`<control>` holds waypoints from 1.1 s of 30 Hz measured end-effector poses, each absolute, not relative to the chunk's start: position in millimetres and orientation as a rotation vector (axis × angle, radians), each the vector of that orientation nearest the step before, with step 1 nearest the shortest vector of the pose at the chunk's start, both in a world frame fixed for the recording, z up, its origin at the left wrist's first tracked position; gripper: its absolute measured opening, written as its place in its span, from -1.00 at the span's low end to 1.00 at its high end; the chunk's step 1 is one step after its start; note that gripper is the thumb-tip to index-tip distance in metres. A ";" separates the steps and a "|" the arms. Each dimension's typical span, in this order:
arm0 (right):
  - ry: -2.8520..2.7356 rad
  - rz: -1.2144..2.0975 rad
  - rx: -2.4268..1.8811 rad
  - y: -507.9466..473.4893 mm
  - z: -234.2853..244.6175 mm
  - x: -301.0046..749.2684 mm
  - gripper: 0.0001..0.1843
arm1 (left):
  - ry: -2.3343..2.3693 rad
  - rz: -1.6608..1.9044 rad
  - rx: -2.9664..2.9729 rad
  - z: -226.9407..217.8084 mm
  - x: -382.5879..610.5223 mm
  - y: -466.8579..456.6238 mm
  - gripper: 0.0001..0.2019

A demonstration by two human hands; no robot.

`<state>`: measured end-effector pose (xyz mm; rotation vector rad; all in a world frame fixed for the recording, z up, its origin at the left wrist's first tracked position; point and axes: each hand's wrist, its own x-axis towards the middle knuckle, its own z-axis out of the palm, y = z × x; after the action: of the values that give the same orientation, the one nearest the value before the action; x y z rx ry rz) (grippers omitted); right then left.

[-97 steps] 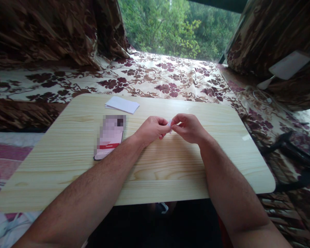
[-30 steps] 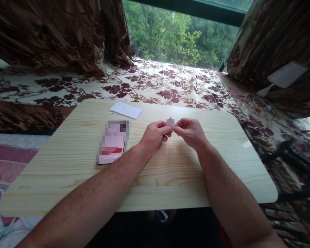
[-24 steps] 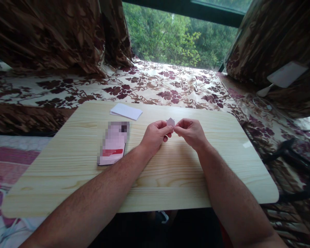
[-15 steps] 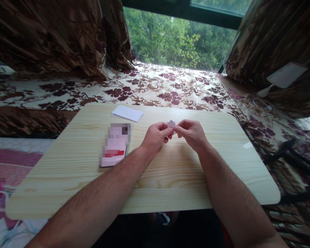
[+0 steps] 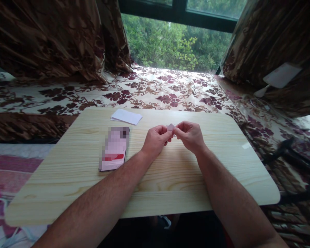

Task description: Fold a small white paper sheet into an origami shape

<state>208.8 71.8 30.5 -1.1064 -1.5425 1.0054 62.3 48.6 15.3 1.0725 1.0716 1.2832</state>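
A small piece of folded white paper [image 5: 171, 127] is pinched between my two hands above the far half of the wooden table [image 5: 167, 179]. My left hand [image 5: 157, 138] grips its left side with thumb and fingers. From the right, my right hand [image 5: 189, 135] pinches its edge between thumb and forefinger. Fingers cover most of the paper, so its exact folds cannot be made out. Left of my hands lies a phone-like flat device [image 5: 114, 150], its face blurred. Beyond it rests a small stack of white paper [image 5: 126, 116].
Past the table's far edge, a ledge with flowered cloth [image 5: 167, 91] runs below the window. Brown curtains [image 5: 67, 34] hang on both sides. A white lamp [image 5: 282, 75] stands at the right, and a dark chair-like frame [image 5: 291, 155] is beside the table's right edge.
Less of the folded paper shows between my fingers, and its visible part looks turned. Both hands keep hold of it. The whole scene has shifted slightly down in view.
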 end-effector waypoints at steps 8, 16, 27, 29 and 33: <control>-1.552 0.950 -1.103 70.6 27.7 206.4 -0.82 | 1.081 1.330 1.129 9.3 60.8 49.7 -0.77; -1.546 0.938 -1.079 69.4 26.9 206.4 -0.82 | 1.090 1.336 1.131 10.0 62.9 48.7 -0.79; -1.486 0.973 -1.065 71.8 26.4 205.9 -0.84 | 1.073 1.331 1.172 3.7 62.6 51.4 -0.81; -1.498 0.987 -1.072 72.5 26.8 206.4 -0.85 | 1.084 1.340 1.175 2.5 61.5 52.4 -0.80; -1.479 1.042 -1.038 74.5 28.4 208.4 -0.86 | 1.101 1.297 1.177 2.9 59.6 53.5 -0.79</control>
<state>208.4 74.5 28.4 -1.0377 -1.4792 1.0417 59.6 53.5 2.9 1.1769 1.1007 1.2966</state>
